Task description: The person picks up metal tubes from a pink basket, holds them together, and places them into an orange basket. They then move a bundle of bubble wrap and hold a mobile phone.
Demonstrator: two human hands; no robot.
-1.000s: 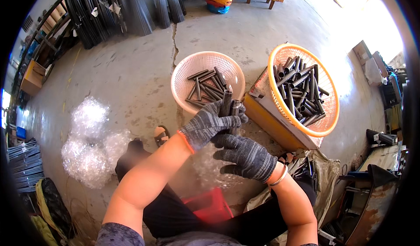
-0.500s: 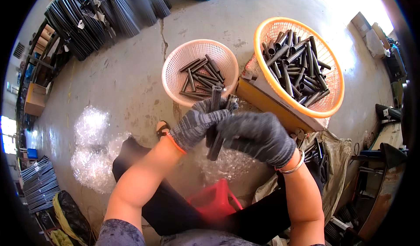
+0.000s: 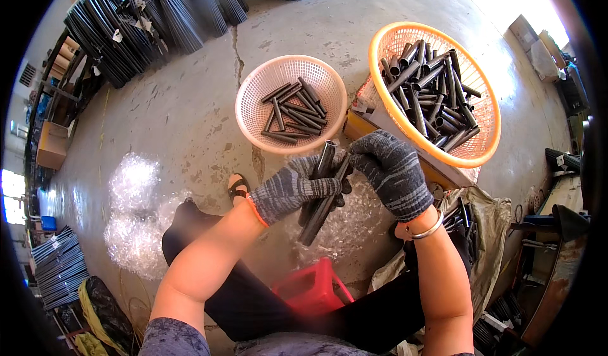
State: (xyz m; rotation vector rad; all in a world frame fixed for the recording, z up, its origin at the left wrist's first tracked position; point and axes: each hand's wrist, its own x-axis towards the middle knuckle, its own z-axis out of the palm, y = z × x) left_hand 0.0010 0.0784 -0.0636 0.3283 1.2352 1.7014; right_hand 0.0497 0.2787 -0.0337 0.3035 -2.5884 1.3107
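Note:
My left hand [image 3: 288, 190], in a grey striped knit glove, is wrapped round a small bunch of short black tubes [image 3: 325, 209]. The tubes lean with their upper ends to the right, and one open end faces up. My right hand [image 3: 391, 174], gloved alike, is closed with its fingers bent together beside the upper end of the nearer tube. What its fingertips pinch, if anything, is hidden. Beyond my hands, a pale pink basket [image 3: 246, 117] holds several thin black tubes [image 3: 297, 110]. To its right, an orange-rimmed basket [image 3: 492, 122] is heaped with wider black tubes [image 3: 437, 90].
The orange-rimmed basket rests on a cardboard box [image 3: 437, 166]. Crumpled clear plastic film [image 3: 133, 217] lies on the floor at left, with more below my hands. A red stool [image 3: 313, 286] stands between my legs. At right, a cloth sack [image 3: 491, 220] holds black tubes.
My right hand has shifted slightly right and up, off the middle of the bunch to the tubes' upper ends. The tubes in my left hand have tilted to the right.

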